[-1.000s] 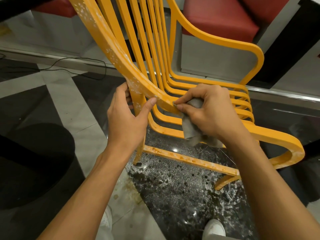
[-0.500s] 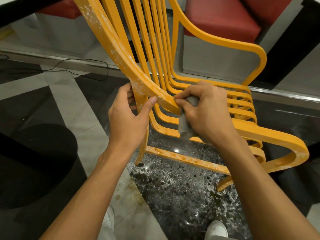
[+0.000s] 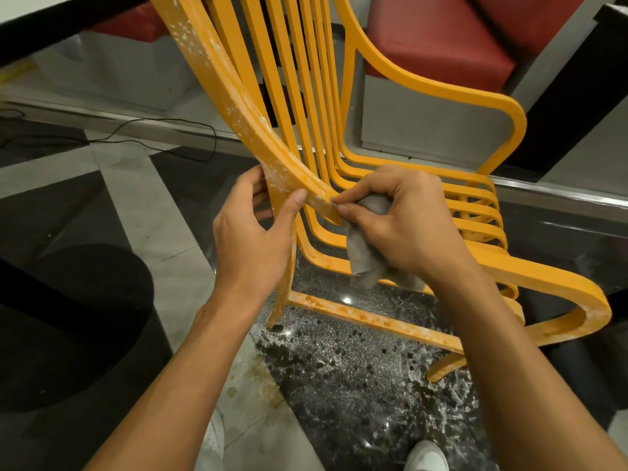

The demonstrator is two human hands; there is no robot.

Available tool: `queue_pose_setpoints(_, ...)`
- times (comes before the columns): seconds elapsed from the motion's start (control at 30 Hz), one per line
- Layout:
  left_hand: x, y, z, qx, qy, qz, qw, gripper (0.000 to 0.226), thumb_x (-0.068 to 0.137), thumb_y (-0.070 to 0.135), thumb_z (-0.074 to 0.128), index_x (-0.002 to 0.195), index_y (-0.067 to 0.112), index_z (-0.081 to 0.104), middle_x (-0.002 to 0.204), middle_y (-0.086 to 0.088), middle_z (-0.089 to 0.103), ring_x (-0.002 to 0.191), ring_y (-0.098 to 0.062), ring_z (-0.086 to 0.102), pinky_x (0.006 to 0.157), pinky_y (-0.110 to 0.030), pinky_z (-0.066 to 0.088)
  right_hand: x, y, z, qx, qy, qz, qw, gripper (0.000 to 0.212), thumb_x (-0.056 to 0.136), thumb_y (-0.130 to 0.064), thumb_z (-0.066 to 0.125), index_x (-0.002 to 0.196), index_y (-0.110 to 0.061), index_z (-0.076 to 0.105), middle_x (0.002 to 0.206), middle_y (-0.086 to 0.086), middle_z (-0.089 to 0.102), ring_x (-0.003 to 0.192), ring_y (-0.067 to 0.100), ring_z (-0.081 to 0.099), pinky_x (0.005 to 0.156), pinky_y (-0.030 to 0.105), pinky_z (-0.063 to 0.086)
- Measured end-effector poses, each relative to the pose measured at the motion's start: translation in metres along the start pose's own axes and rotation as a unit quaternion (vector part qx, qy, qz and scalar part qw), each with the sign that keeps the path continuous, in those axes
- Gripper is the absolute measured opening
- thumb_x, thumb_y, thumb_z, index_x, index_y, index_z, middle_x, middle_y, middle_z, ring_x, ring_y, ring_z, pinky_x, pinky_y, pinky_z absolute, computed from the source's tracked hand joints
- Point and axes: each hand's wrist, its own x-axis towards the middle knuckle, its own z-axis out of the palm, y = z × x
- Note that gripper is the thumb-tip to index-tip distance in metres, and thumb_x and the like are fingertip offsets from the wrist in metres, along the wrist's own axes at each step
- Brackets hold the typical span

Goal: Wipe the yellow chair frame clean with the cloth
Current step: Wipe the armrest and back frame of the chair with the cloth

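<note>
The yellow chair frame (image 3: 217,73) stands before me, its near side rail speckled with white residue. My left hand (image 3: 253,239) grips that rail where it bends down into the leg, thumb pressed on the front face. My right hand (image 3: 404,226) holds a grey cloth (image 3: 365,256), bunched in the palm with a loose end hanging down. Its fingertips pinch the cloth against the rail's curve right beside my left thumb. The seat slats (image 3: 475,212) run behind my right hand.
The dark marble floor (image 3: 356,379) under the chair is spattered with white flecks and wet drops. A black round base (image 3: 68,321) sits at left. A thin black cable (image 3: 163,137) lies on the floor behind. Red cushioned seats (image 3: 438,39) stand beyond. My white shoes (image 3: 426,457) are below.
My right hand with the cloth has slid a little up the rail toward my left thumb. The left hand keeps its grip.
</note>
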Motion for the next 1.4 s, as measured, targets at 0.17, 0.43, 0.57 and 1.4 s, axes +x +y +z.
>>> queue_pose_setpoints(0.17,0.002,0.0,-0.001,0.0,-0.001,0.004,1.0,0.046,0.1,0.035,0.072,0.143,0.02,0.061,0.127,0.012,0.07,0.117,0.004,0.066,0.094,-0.011,0.053,0.002,-0.003,0.014,-0.022,0.066,0.016,0.997,0.006,0.089,-0.023,0.082,0.093,-0.027,0.082,0.1,-0.005,0.069,0.095,0.01,0.064,0.083,0.022,0.054)
queue_pose_setpoints(0.43,0.002,0.0,-0.002,-0.014,-0.007,0.007,1.0,0.047,0.101,0.031,0.072,0.145,0.016,0.061,0.128,0.009,0.072,0.117,0.004,0.067,0.094,-0.012,0.054,0.005,-0.003,0.006,-0.016,0.037,0.021,0.999,0.005,0.089,-0.025,0.082,0.094,-0.028,0.083,0.099,-0.007,0.069,0.095,0.007,0.064,0.081,0.018,0.051)
queue_pose_setpoints(0.57,0.001,0.0,-0.004,-0.024,-0.013,0.006,1.0,0.05,0.101,0.031,0.072,0.147,0.017,0.059,0.13,0.009,0.071,0.118,0.003,0.067,0.097,-0.016,0.055,0.004,-0.009,0.021,-0.029,0.073,-0.005,0.997,0.008,0.09,-0.024,0.081,0.097,-0.025,0.083,0.098,-0.005,0.068,0.092,0.007,0.062,0.08,0.013,0.048)
queue_pose_setpoints(1.4,0.004,0.002,-0.008,-0.026,0.003,0.028,0.999,0.041,0.103,0.03,0.069,0.141,0.017,0.064,0.128,0.008,0.072,0.12,-0.003,0.068,0.099,-0.026,0.058,0.009,-0.012,0.009,0.027,0.016,0.041,0.999,0.009,0.09,-0.023,0.081,0.093,-0.031,0.082,0.102,-0.01,0.073,0.101,0.006,0.066,0.092,0.025,0.056)
